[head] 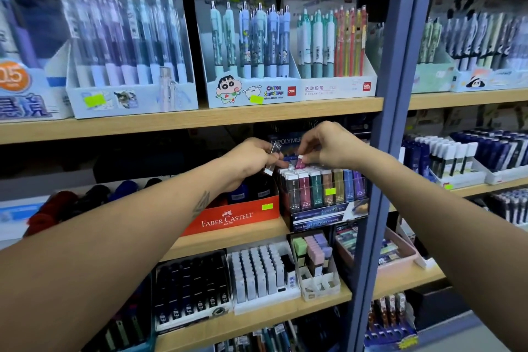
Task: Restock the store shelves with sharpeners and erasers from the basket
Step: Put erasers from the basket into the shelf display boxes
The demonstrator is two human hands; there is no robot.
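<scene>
Left grip: the left hand (pixel 251 157) is curled round a few slim erasers (pixel 273 158), held just above the red box (pixel 234 216)
Right grip: a pink eraser (pixel 300 162) is pinched by the right hand (pixel 328 147) at the top of the display tray (pixel 325 213)
Writing: "FABER-CASTELL" is read on the red box; "Slim body for precise erasing" on the tray; "deli" on the pen boxes (pixel 291 91) above
Edges: the tray is set against the blue upright (pixel 400 94); little room is left under the shelf board (pixel 200 117)

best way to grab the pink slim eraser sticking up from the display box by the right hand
Pinch the pink slim eraser by its raised top end, coming from above. It stands upright, packed tight among neighbours in the display box, so only the top is free. The right hand already pinches there.
</scene>
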